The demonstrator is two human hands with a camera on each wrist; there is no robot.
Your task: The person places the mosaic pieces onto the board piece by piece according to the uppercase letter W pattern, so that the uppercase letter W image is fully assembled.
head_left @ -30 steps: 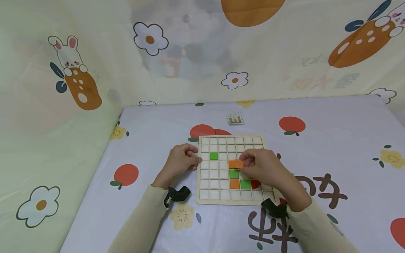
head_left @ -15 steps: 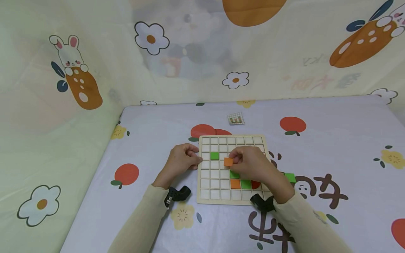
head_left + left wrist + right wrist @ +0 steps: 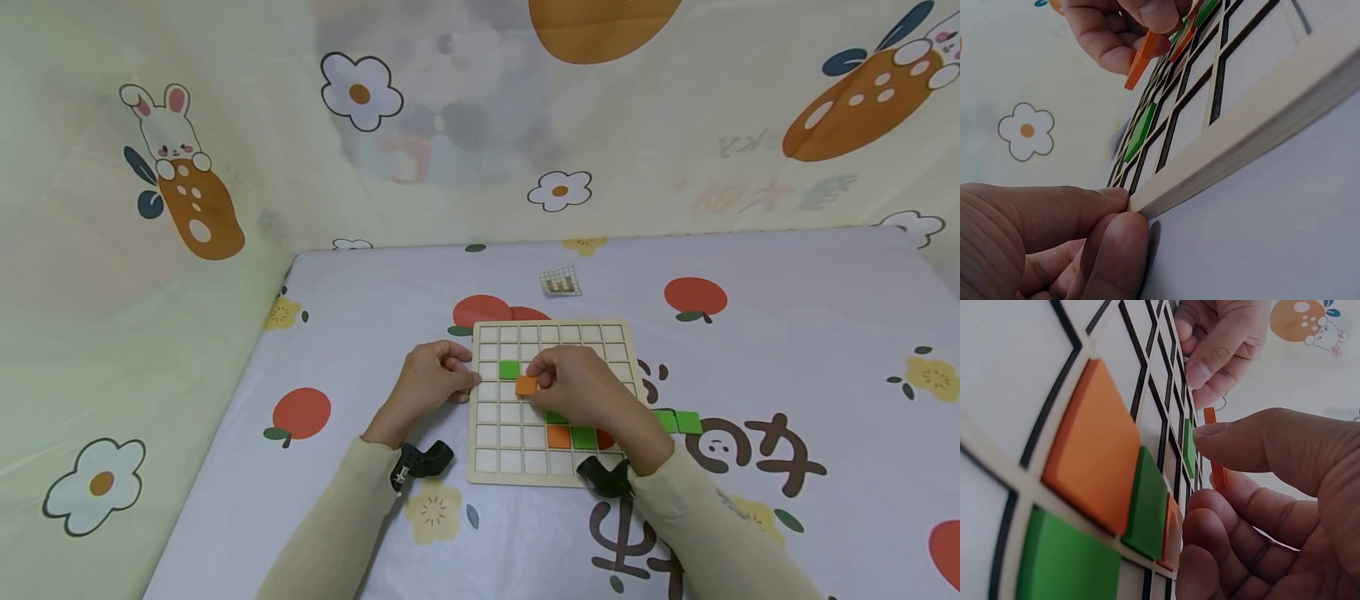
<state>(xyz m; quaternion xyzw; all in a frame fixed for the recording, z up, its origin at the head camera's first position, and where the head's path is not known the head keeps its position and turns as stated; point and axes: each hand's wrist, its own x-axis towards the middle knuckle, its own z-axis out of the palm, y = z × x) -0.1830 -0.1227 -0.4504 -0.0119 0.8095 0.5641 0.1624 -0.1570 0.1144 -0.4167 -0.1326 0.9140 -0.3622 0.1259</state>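
Observation:
My right hand point(image 3: 581, 387) pinches a square orange tile point(image 3: 526, 385) between thumb and fingers, over the left-middle cells of a wooden grid board point(image 3: 487, 482). In the right wrist view this held tile point(image 3: 1215, 456) stands on edge, apart from the cells. At the board's left edge my left hand point(image 3: 435, 373) grips the frame between thumb and forefinger point(image 3: 1100, 200). Set in the cells are a green tile point(image 3: 509, 369) near the held one, and lower down green, orange point(image 3: 558, 437) and red point(image 3: 605, 439) tiles. The right hand hides part of the board.
Two green tiles point(image 3: 677, 422) lie on the tablecloth right of the board, partly behind the right wrist. Behind the board lies a small gridded pattern card point(image 3: 560, 282). A printed curtain point(image 3: 450, 125) hangs along the table's back edge.
My right hand has moved left across the board with the orange tile. Green tiles beyond the board's right side have come into sight. My left hand has stayed at the edge.

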